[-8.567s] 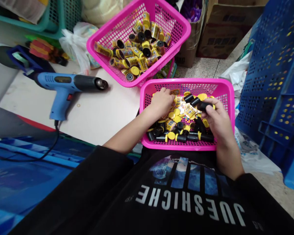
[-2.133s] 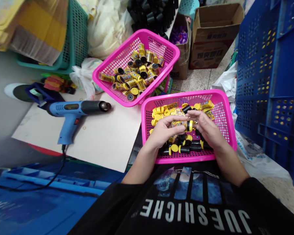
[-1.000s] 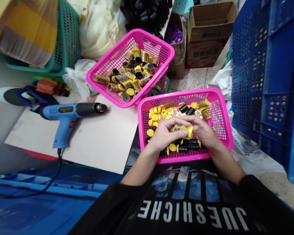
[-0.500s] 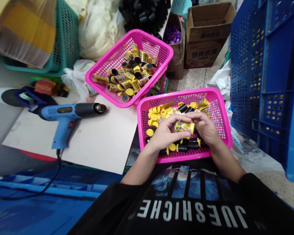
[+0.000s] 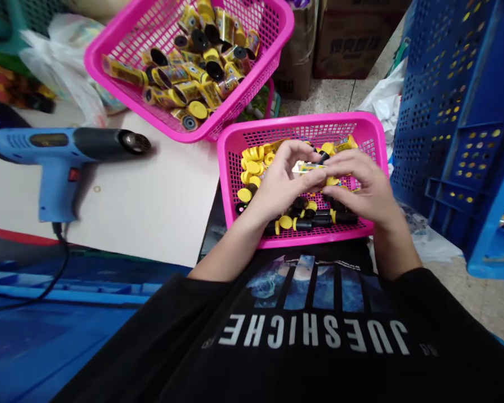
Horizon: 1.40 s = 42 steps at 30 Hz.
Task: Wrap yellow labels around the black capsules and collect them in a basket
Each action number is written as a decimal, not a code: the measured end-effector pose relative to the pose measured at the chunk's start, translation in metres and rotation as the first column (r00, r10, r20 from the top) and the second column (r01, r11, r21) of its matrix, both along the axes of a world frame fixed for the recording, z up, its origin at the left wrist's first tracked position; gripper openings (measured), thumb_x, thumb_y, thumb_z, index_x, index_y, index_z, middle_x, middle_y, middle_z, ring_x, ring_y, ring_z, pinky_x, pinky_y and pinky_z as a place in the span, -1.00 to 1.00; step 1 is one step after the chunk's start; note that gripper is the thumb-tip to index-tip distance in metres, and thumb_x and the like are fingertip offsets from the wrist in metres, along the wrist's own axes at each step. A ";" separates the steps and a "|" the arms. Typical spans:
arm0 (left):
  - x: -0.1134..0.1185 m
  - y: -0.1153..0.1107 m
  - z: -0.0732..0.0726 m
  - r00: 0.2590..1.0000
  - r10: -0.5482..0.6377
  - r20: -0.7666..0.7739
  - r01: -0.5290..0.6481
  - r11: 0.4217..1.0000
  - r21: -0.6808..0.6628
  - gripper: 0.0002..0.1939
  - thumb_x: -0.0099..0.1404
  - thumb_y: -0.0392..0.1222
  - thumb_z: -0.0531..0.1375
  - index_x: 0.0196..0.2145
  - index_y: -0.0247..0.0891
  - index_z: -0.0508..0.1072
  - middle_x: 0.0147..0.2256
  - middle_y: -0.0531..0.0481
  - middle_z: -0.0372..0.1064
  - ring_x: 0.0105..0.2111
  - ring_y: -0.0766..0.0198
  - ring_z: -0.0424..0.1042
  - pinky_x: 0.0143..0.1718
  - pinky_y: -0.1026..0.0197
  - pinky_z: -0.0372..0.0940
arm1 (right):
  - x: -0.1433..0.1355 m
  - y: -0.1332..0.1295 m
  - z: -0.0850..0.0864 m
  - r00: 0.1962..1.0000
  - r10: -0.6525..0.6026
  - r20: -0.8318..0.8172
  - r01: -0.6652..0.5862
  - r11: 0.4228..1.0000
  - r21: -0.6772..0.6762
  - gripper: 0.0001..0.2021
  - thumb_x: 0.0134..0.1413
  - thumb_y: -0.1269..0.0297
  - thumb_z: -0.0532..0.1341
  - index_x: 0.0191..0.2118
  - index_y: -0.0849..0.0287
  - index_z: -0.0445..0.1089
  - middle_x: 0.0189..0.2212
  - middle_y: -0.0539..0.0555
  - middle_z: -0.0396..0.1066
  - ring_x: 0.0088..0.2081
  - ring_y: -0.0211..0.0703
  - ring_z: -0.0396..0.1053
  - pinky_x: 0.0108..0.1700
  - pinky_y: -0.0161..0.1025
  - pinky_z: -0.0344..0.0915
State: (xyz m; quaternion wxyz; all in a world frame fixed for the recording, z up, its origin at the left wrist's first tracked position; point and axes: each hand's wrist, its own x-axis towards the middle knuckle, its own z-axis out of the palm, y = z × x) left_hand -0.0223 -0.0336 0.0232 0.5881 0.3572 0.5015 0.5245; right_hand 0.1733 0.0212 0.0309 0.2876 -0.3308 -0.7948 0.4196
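Both hands meet above the nearer pink basket (image 5: 380,173). My left hand (image 5: 277,182) curls its fingers round one end of a small clear and yellow tube (image 5: 308,167). The fingers of my right hand (image 5: 361,182) are at the tube's other end and cover part of it. Below the hands the basket holds several yellow caps (image 5: 252,167), black cylinders (image 5: 313,221) and a yellow labelled tube (image 5: 345,143).
A second pink basket (image 5: 138,115) with several capped tubes (image 5: 185,90) stands at the upper left. A blue heat gun (image 5: 54,148) lies on the white board (image 5: 168,190). Blue crates (image 5: 428,117) rise on the right; cardboard boxes (image 5: 348,45) stand behind.
The view has shifted closer, so the baskets appear higher and further left. The tube has been turned, and its yellow end is now hidden by my right hand's fingers.
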 end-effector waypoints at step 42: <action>-0.074 0.013 -0.010 0.616 -0.143 -0.775 0.168 0.985 -0.048 -0.79 0.23 -0.06 0.30 -0.42 -0.27 0.54 -0.45 0.03 0.52 -0.41 0.27 0.43 -0.35 0.24 0.19 | -0.008 -0.035 -0.034 0.792 -0.345 -0.504 -0.182 0.654 -0.734 -0.68 0.10 0.11 0.22 -0.05 0.09 0.44 -0.44 0.00 0.47 -0.46 -0.20 0.33 -0.37 -0.22 0.26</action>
